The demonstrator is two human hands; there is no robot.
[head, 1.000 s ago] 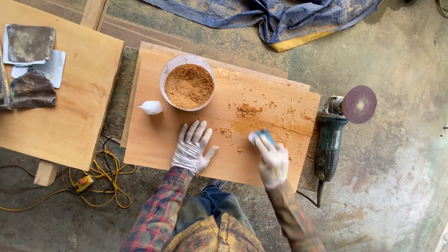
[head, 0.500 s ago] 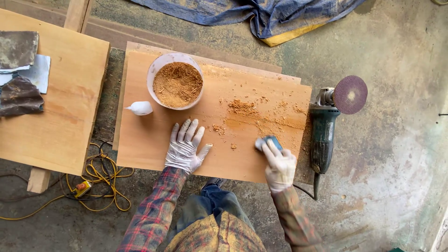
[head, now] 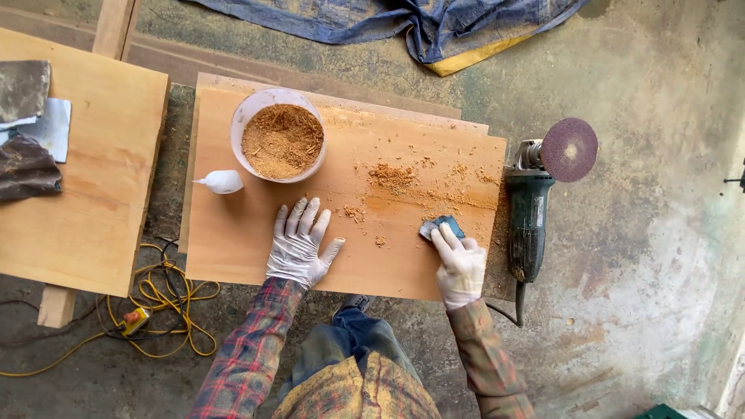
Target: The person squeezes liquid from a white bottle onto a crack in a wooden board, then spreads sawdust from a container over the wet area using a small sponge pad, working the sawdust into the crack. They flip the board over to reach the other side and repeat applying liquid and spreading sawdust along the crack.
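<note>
A light wooden board (head: pixel 248 233) lies on the floor in front of me. My left hand (head: pixel 299 247), in a white glove, rests flat on it with fingers spread. My right hand (head: pixel 459 264), also gloved, grips a small blue scraper (head: pixel 442 226) pressed against the board near its right edge. Sawdust paste and crumbs (head: pixel 392 176) are scattered over the board's right half. A white bowl of sawdust (head: pixel 281 142) stands at the board's far left, and a small white glue bottle (head: pixel 221 182) lies beside it.
An angle grinder (head: pixel 531 209) with a maroon disc lies just right of the board. A second wooden board (head: pixel 85 178) with sandpaper pieces (head: pixel 27 167) lies to the left. Yellow cable (head: pixel 167 302) coils near my left arm. A blue tarp (head: pixel 419 23) lies at the back.
My right hand with the scraper has slid toward me and rightward along the board's right part. My left hand stays flat in place.
</note>
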